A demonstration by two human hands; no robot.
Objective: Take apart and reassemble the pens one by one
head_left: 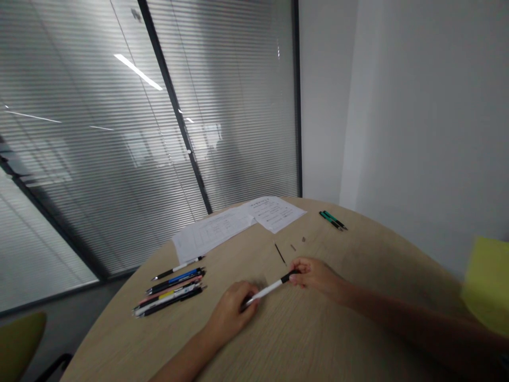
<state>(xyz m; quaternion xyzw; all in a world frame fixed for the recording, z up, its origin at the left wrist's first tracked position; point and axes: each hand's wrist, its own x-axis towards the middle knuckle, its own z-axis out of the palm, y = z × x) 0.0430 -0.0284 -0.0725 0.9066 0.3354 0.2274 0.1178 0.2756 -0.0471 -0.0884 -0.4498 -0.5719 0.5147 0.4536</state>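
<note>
A white pen with black ends (270,289) is held between my two hands, slanting up to the right above the table. My left hand (233,307) is closed around its lower left end, which the fingers partly hide. At the upper right end, my right hand (308,273) pinches the black part with thumb and fingers. Just beyond my right hand lie a thin dark stick, perhaps a refill (280,254), a small short piece (293,247) and a small brownish bit (304,239), both too small to name.
Several pens (170,292) lie side by side at the left of the round wooden table (294,339). A white and black pen (178,267) lies behind them. Printed sheets (276,212) cover the far edge. Two green and black pens (333,220) rest at the far right. Yellow-green chairs (487,286) flank the table.
</note>
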